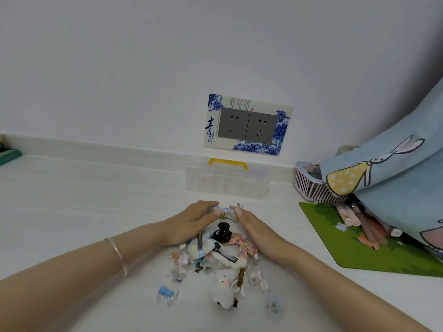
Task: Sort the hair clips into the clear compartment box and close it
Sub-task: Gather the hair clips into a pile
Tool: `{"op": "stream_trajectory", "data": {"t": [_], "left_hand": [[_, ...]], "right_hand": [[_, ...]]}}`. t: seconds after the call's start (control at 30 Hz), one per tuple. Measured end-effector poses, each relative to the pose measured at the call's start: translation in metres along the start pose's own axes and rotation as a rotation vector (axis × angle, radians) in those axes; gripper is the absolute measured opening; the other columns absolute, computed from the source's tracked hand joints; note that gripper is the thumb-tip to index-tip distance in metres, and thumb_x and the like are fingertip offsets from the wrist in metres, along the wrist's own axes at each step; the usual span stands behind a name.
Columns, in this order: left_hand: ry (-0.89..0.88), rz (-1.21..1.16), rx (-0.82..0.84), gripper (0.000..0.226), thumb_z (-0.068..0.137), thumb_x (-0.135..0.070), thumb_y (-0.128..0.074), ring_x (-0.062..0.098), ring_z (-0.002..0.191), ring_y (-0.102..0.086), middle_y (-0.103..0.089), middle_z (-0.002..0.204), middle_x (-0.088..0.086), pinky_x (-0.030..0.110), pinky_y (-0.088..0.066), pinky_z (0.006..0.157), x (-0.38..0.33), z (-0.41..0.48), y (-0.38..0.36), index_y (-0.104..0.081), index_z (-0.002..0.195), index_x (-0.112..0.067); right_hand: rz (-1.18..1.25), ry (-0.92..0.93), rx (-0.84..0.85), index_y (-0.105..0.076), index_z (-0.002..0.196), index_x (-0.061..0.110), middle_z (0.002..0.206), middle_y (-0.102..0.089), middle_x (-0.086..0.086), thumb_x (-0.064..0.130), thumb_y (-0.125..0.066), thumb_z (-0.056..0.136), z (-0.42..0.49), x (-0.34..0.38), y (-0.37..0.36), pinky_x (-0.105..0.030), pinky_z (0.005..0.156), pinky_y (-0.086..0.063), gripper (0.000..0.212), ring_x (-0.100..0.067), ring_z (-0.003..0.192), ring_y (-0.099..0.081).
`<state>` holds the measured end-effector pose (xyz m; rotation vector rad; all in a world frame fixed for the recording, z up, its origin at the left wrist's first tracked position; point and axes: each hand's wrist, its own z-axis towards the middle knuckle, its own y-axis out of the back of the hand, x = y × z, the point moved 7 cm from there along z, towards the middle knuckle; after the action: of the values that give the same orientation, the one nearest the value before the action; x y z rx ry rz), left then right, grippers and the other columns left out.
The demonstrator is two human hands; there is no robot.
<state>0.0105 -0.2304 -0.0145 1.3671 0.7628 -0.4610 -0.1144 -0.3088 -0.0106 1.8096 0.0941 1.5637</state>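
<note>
A heap of hair clips (215,257) lies on the white table (72,200) in front of me, with a black claw clip (223,232) on top and a blue clip (165,291) loose at the near left. My left hand (189,221) and my right hand (251,226) cup the far end of the heap from both sides, fingers curved and fingertips nearly meeting over a pale blue-white clip (225,212). The clear compartment box (227,180) with a yellow handle stands shut on its edge against the wall, just behind the hands.
A green mouse mat (359,250) with pens on it lies at the right. Behind it are a pink slatted basket (309,185) and a light blue cartoon-print cushion (395,168). A double wall socket (247,125) sits above the box. A green object (9,155) is at the far left.
</note>
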Motion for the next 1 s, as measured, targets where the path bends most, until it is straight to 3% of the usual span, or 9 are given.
{"op": "stream_trajectory", "data": {"t": [0.07, 0.13, 0.27, 0.43, 0.53, 0.67, 0.8, 0.9, 1.0], "left_hand": [[-0.053, 0.025, 0.035, 0.074, 0.082, -0.068, -0.025, 0.008, 0.136, -0.028, -0.033, 0.146, -0.007, 0.032, -0.022, 0.114, -0.005, -0.017, -0.005, -0.026, 0.144, -0.027], [-0.089, 0.039, 0.06, 0.068, 0.084, -0.065, -0.026, 0.002, 0.13, -0.033, -0.036, 0.141, -0.01, 0.029, -0.027, 0.111, -0.009, -0.036, -0.009, -0.027, 0.142, -0.031], [-0.094, 0.029, 0.071, 0.063, 0.086, -0.062, -0.028, -0.019, 0.097, -0.046, -0.035, 0.134, -0.016, 0.009, -0.044, 0.075, -0.016, -0.065, -0.018, -0.023, 0.142, -0.033], [-0.083, 0.059, 0.019, 0.072, 0.082, -0.066, -0.024, 0.0, 0.133, -0.026, -0.028, 0.146, -0.015, 0.022, -0.021, 0.11, -0.017, -0.075, -0.019, -0.021, 0.145, -0.03], [-0.05, 0.014, -0.031, 0.073, 0.081, -0.068, -0.024, 0.0, 0.133, -0.026, -0.03, 0.148, -0.014, 0.022, -0.02, 0.11, -0.016, -0.075, -0.02, -0.023, 0.144, -0.032], [-0.047, -0.016, -0.058, 0.075, 0.079, -0.07, -0.021, 0.0, 0.137, -0.023, -0.026, 0.152, -0.014, 0.023, -0.017, 0.112, -0.018, -0.075, -0.021, -0.022, 0.145, -0.033], [-0.054, -0.024, -0.058, 0.075, 0.08, -0.069, -0.021, -0.004, 0.136, -0.018, -0.02, 0.154, -0.015, 0.019, -0.013, 0.11, -0.019, -0.074, -0.02, -0.019, 0.146, -0.033], [-0.06, 0.003, -0.045, 0.075, 0.08, -0.068, -0.021, -0.001, 0.138, -0.018, -0.021, 0.154, -0.014, 0.024, -0.014, 0.114, -0.017, -0.075, -0.023, -0.019, 0.146, -0.032], [-0.101, 0.02, -0.005, 0.072, 0.081, -0.07, -0.022, -0.006, 0.135, -0.018, -0.022, 0.152, -0.018, 0.017, -0.015, 0.109, -0.017, -0.077, -0.029, -0.019, 0.145, -0.036]], "right_hand": [[0.047, 0.034, 0.06, -0.047, 0.129, 0.041, 0.135, -0.047, 0.02, 0.063, -0.023, 0.09, -0.014, 0.006, -0.009, -0.015, 0.107, -0.028, 0.051, 0.006, 0.128, -0.039], [0.079, 0.029, 0.082, -0.05, 0.124, 0.044, 0.132, -0.049, 0.022, 0.061, -0.024, 0.092, -0.026, 0.008, -0.016, -0.016, 0.105, -0.03, 0.045, 0.009, 0.124, -0.042], [0.079, 0.024, 0.113, -0.044, 0.13, 0.048, 0.14, -0.041, 0.023, 0.072, -0.021, 0.086, -0.041, 0.001, -0.025, -0.024, 0.11, -0.026, 0.055, 0.01, 0.128, -0.035], [-0.033, 0.009, -0.09, -0.034, 0.142, 0.036, 0.156, -0.019, 0.011, 0.07, -0.014, 0.084, -0.009, 0.001, 0.006, -0.034, 0.118, -0.008, 0.07, -0.004, 0.142, -0.014], [-0.018, -0.089, -0.101, -0.027, 0.146, 0.025, 0.159, -0.015, 0.003, 0.064, -0.015, 0.09, 0.015, -0.007, 0.015, -0.042, 0.12, -0.008, 0.07, -0.012, 0.145, -0.012], [-0.004, -0.09, 0.012, -0.04, 0.141, 0.018, 0.154, -0.029, 0.004, 0.059, -0.011, 0.095, 0.013, -0.004, 0.002, -0.028, 0.115, -0.009, 0.068, -0.009, 0.14, -0.025], [0.085, -0.059, 0.1, -0.05, 0.134, 0.024, 0.148, -0.042, 0.005, 0.067, -0.017, 0.09, -0.02, 0.0, -0.017, -0.04, 0.117, -0.022, 0.07, -0.011, 0.135, -0.039], [0.158, -0.059, 0.122, -0.054, 0.13, 0.031, 0.134, -0.057, 0.005, 0.068, -0.024, 0.087, -0.046, 0.003, -0.021, -0.038, 0.112, -0.034, 0.064, -0.008, 0.121, -0.054], [0.121, -0.026, 0.16, -0.049, 0.132, 0.037, 0.136, -0.055, 0.011, 0.066, -0.027, 0.09, -0.064, 0.002, -0.026, -0.038, 0.112, -0.033, 0.055, -0.006, 0.124, -0.051]]}}
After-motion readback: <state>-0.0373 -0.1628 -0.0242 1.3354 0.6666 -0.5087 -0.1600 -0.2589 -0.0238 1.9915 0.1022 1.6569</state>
